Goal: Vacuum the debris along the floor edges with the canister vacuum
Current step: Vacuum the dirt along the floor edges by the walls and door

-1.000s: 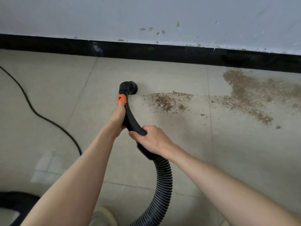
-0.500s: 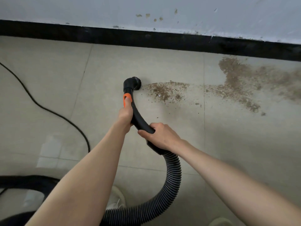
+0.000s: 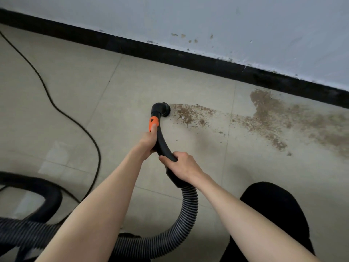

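Observation:
A black curved vacuum handle (image 3: pixel 164 146) with an orange slider (image 3: pixel 153 123) ends in a round black nozzle (image 3: pixel 162 109) set on the tiled floor. My left hand (image 3: pixel 149 141) grips the handle just below the orange slider. My right hand (image 3: pixel 184 168) grips it lower down, where the ribbed grey hose (image 3: pixel 188 208) begins. Brown debris (image 3: pixel 192 114) lies right beside the nozzle, and a larger brown patch (image 3: pixel 272 118) spreads further right toward the black baseboard (image 3: pixel 188 58).
A black power cord (image 3: pixel 56 108) snakes across the floor on the left. The vacuum's black carrying handle (image 3: pixel 47 193) sits at lower left, with hose looping along the bottom. A dark-clothed knee (image 3: pixel 272 214) fills the lower right. A scuffed white wall (image 3: pixel 226 25) rises behind the baseboard.
The view has tilted and shifted, so the baseboard now runs diagonally. The nozzle has moved right to the edge of the small debris patch. A knee and more of the vacuum have come into view.

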